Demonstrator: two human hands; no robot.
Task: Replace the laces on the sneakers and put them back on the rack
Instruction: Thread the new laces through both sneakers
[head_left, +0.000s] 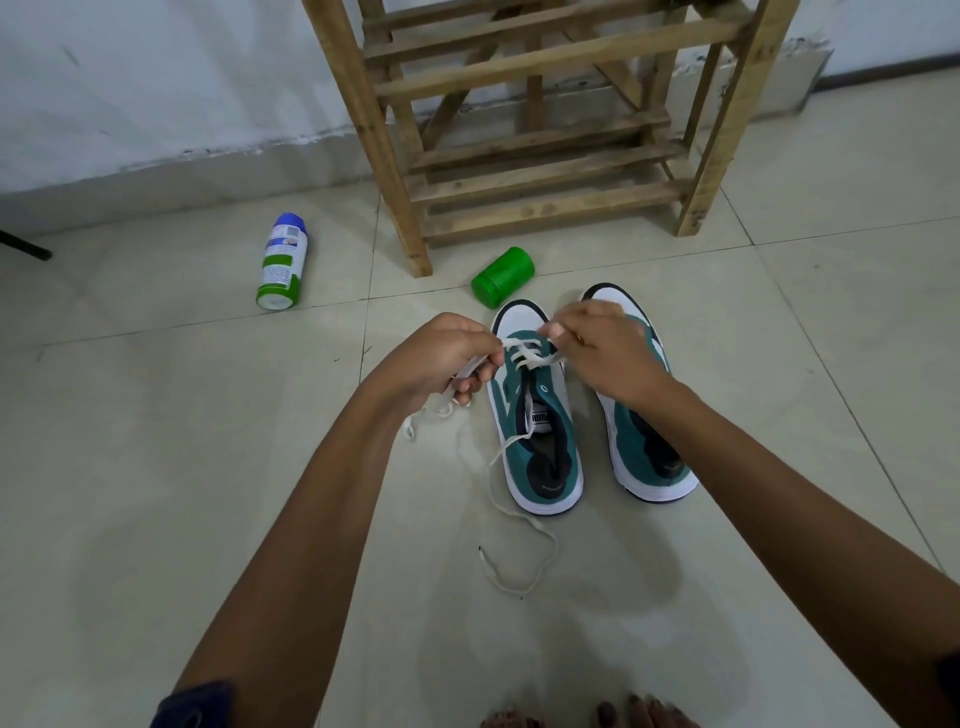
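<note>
A home interior, probably an entryway or utility corner. Pale glossy floor tiles (156, 467) meet a scuffed white wall (156, 93) at 11 o'clock. A rough wooden shoe rack (519, 156) stands at 12 o'clock. A spray can (283, 262) lies at 10 o'clock.

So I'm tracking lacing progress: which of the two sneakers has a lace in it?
The left sneaker: a white lace crosses its front eyelets, held by both hands. The right sneaker shows none.
</note>
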